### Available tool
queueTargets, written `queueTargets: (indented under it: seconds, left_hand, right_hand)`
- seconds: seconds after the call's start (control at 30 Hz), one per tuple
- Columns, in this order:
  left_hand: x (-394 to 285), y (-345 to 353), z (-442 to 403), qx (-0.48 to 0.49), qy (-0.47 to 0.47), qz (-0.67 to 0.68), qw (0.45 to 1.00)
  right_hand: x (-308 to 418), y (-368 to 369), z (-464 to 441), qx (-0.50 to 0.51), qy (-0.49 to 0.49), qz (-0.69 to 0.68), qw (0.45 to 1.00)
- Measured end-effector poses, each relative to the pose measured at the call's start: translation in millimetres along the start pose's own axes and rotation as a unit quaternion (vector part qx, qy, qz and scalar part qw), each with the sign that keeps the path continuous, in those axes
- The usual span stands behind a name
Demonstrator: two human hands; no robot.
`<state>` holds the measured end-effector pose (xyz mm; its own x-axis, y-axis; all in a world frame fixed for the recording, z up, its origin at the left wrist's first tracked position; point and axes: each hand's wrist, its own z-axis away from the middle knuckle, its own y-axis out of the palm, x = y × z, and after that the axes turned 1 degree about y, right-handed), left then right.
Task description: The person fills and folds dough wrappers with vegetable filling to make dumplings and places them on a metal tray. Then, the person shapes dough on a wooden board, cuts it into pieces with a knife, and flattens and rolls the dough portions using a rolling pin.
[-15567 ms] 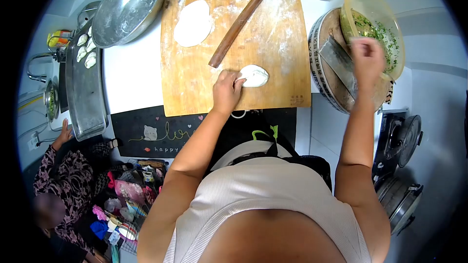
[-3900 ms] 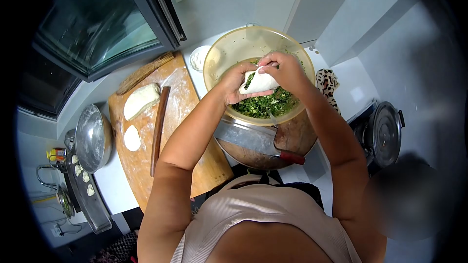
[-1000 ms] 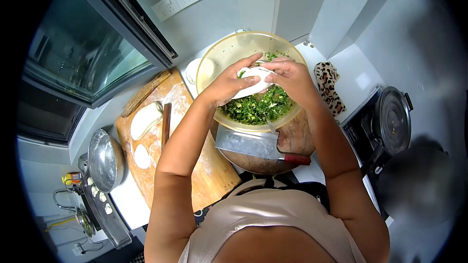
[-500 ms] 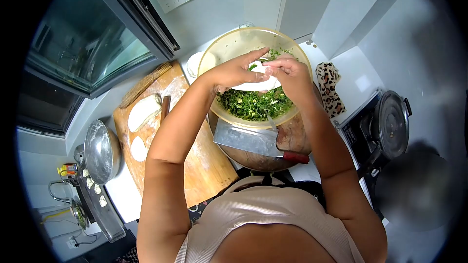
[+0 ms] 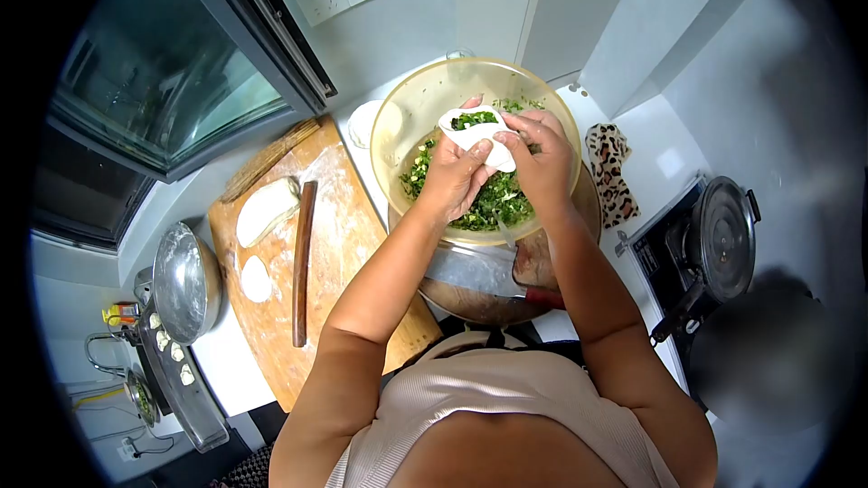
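Both my hands hold a white dough wrapper point(image 5: 496, 155) above a large bowl point(image 5: 386, 117). Chopped green filling point(image 5: 474, 119) shows in the wrapper's open far end, while its near part is folded over. My left hand point(image 5: 458, 172) grips the wrapper from the left, thumb on top. From the right, the fingers and thumb of my right hand point(image 5: 542, 154) pinch its edge. More chopped greens point(image 5: 502, 201) lie in the bowl under my hands, with a utensil handle point(image 5: 504, 231) sticking out at the near side.
A cleaver point(image 5: 470, 268) lies on a round chopping block point(image 5: 488, 307) below the bowl. Left is a floured board point(image 5: 362, 262) with a rolling pin point(image 5: 305, 262), a dough piece point(image 5: 268, 211) and a dough disc point(image 5: 257, 280). A metal bowl point(image 5: 187, 280) and lidded pan point(image 5: 726, 239) flank the area.
My left hand has shifted and turned to cup the wrapper from below left. The wrapper has turned, so its filling now shows. My left forearm has moved right, uncovering the rolling pin.
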<state>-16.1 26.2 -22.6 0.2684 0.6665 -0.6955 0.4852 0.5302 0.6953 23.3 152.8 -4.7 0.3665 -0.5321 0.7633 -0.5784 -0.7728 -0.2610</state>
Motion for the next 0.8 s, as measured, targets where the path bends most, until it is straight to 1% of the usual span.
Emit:
queueTargets:
  seconds: [0.03, 0.1, 0.2, 0.33, 0.4, 0.53, 0.63, 0.73, 0.8]
  left_hand:
    - [-1, 1, 1, 0.0, -0.007, 0.034, 0.999]
    - [-5, 6, 2, 0.0, -0.019, 0.101, 0.995]
    - [-15, 15, 3, -0.058, -0.08, 0.18, 0.979]
    - [-19, 13, 1, -0.087, -0.119, 0.114, 0.982]
    - [-22, 11, 0, -0.088, -0.137, 0.081, 0.983]
    - [-25, 15, -2, -0.104, -0.143, 0.035, 0.984]
    - [-27, 15, -5, -0.121, -0.156, 0.008, 0.98]
    - [-31, 17, -8, -0.136, -0.17, -0.017, 0.976]
    - [-36, 21, -9, -0.138, -0.18, -0.008, 0.974]
  right_hand:
    - [2, 1, 1, 0.003, 0.038, -0.043, 0.998]
    - [-1, 4, 4, -0.01, 0.0, -0.036, 0.999]
    - [-6, 6, 6, -0.013, -0.039, -0.032, 0.999]
    - [-11, 5, 7, 0.006, -0.051, -0.063, 0.997]
    - [-11, 4, 7, 0.008, -0.058, -0.052, 0.997]
    - [-5, 3, 7, 0.003, -0.055, -0.043, 0.998]
    - [-7, 1, 4, 0.013, -0.071, -0.044, 0.996]
    - [-4, -2, -2, 0.039, -0.084, -0.006, 0.996]
    - [-2, -2, -5, 0.072, -0.033, -0.014, 0.997]
